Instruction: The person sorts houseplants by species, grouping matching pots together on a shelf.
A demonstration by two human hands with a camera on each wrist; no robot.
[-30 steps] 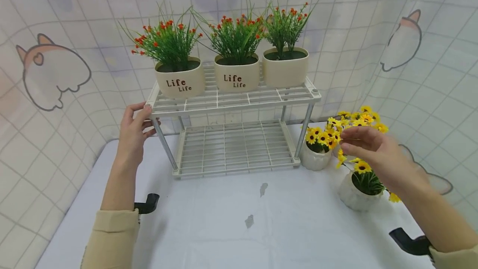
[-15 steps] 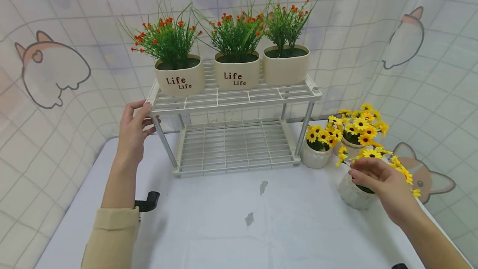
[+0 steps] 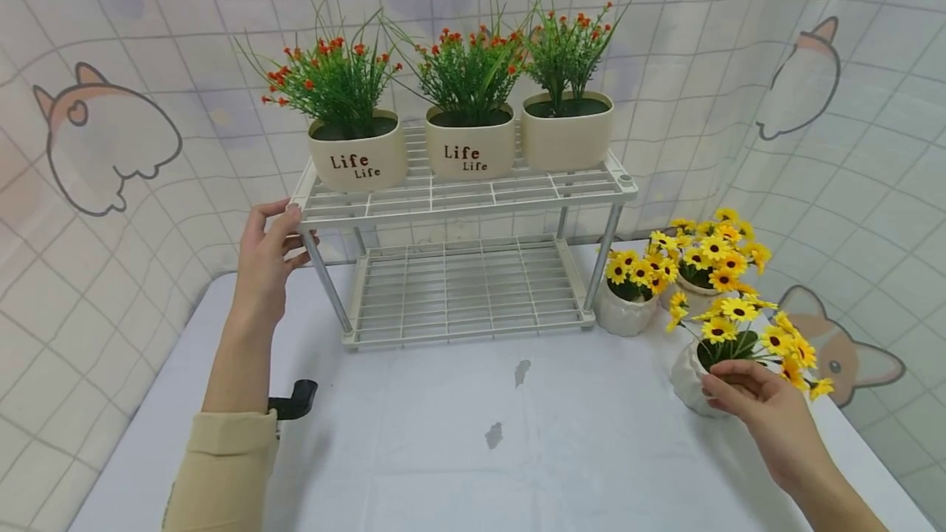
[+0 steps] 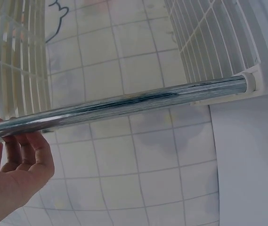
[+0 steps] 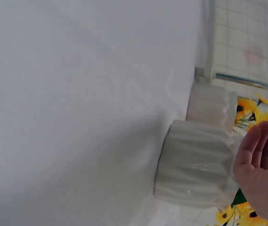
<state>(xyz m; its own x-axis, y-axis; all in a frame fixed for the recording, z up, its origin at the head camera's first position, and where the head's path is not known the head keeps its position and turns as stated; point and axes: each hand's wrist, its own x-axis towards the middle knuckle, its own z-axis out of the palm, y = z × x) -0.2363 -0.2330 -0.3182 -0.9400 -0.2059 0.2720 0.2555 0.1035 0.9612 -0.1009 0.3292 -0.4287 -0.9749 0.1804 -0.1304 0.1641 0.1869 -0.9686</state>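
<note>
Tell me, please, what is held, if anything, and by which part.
Left hand: the rack, by its upper left front corner. Right hand, near a pot: unclear.

free gap between rack tiers (image 3: pixel 467 211)

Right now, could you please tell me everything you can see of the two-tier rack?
The rack has two off-white, plastic-looking grid shelves joined by silvery, metal-looking posts. It stands upright on the white-covered table. Three cream pots with red-flowered plants rest on its upper shelf; the left hand grips that shelf's front left corner. A white pot stands close by the right front post; contact is unclear.
</note>
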